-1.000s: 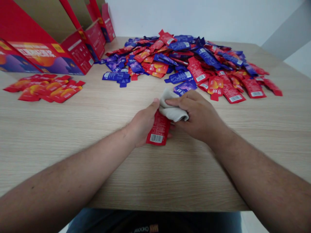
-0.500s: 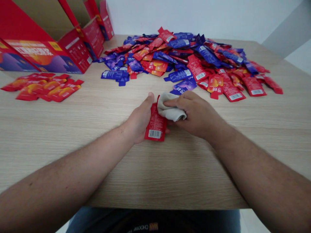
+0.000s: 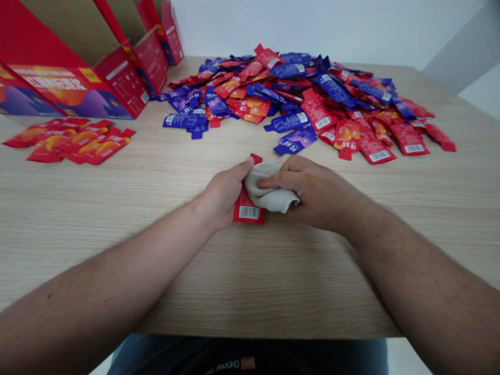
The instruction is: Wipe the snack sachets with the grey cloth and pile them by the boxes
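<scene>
A red sachet (image 3: 248, 213) with a white barcode near its lower end is held by my left hand (image 3: 227, 196) over the table's middle. The thumb lies along the sachet's upper left edge; the other fingers are hidden behind it. My right hand (image 3: 312, 191) is closed on a folded pale grey cloth (image 3: 269, 190), with the index finger pressed into it. The cloth rests against the printed back of the sachet and covers its middle and right part. Only the red top tab and the barcode end show around the cloth.
A big heap of red and blue sachets (image 3: 289, 99) lies at the back of the table (image 3: 187, 291). Several red sachets (image 3: 74, 140) overlap at the left. Behind them stand open red and blue cardboard boxes (image 3: 113, 83). A white wall (image 3: 336, 26) rises behind the table.
My right hand has moved the cloth down and slightly left over the sachet, so more of its print is covered. My left thumb has come down against the sachet's edge.
</scene>
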Demonstrator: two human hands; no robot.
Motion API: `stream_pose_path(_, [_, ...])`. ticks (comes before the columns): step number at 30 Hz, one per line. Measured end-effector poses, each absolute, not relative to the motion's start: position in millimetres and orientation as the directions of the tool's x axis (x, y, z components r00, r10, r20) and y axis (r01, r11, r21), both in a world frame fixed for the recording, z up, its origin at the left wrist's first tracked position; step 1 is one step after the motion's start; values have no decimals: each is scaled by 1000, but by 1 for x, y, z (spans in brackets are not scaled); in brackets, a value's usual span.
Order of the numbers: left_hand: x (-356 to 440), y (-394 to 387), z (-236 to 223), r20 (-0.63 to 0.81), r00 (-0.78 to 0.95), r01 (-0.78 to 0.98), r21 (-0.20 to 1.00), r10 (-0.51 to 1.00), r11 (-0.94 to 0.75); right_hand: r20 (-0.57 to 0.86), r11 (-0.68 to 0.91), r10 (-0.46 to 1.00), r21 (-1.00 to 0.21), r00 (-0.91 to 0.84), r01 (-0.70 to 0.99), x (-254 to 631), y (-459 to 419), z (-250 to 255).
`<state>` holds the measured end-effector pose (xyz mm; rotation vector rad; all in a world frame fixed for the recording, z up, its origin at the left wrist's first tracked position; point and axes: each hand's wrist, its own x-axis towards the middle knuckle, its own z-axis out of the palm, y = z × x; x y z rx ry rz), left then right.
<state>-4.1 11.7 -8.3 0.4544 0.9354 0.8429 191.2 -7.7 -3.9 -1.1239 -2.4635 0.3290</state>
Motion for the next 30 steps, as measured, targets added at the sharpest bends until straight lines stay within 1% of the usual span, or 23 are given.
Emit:
stream_pose_path(2, [-5,16,-8,-524,288,-444,669,802,596,317,629,777,-347,-544,696,192,-5,-10])
stream_pose_path(7, [-7,19,-7,-534,323,-418,660,781,624,403,583,798,-331,-447,742,191,1,-21])
stream_pose_path(9, [-6,18,-6,-529,326,-422,660,783,622,419,538,821,-341,-388,771,192,4,-23])
stream_pose_path(11, [-5,17,-5,-539,322,-426,652,778,628,410,517,835,-354,-368,779,192,5,-22])
stream_pose_path(12, [-5,18,-5,-552,310,-430,645,774,632,396,530,832,-361,-389,767,191,5,-21])
stream_pose_path(14, [-5,20,-6,-573,294,-436,631,765,641,337,598,800,-388,-496,701,188,1,-17])
stream_pose_path(17, [-8,24,-9,-559,336,-429,626,758,651,227,693,695,-463,-682,552,187,-3,-11])
stream_pose_path(19, [-9,26,-10,-531,372,-435,625,762,648,235,691,700,-461,-674,557,189,-1,-10])
stream_pose_path(22, [-9,24,-8,-516,371,-465,616,772,636,331,604,796,-400,-506,689,191,1,-11])
stream_pose_path(23, [-8,23,-7,-520,366,-469,613,772,635,337,587,808,-394,-483,708,189,0,-11])
stream_pose_path(25, [-8,22,-6,-529,358,-470,610,769,638,284,612,790,-415,-543,673,183,-8,-10])
stream_pose_path(27, [-8,21,-6,-545,334,-465,614,769,637,199,665,720,-473,-665,578,174,-17,-7])
stream_pose_path(29, [-8,20,-7,-549,321,-463,620,772,634,178,686,682,-491,-710,537,170,-22,-6])
stream_pose_path(30, [-8,20,-7,-547,329,-463,617,770,637,198,687,691,-481,-695,546,170,-21,-6])
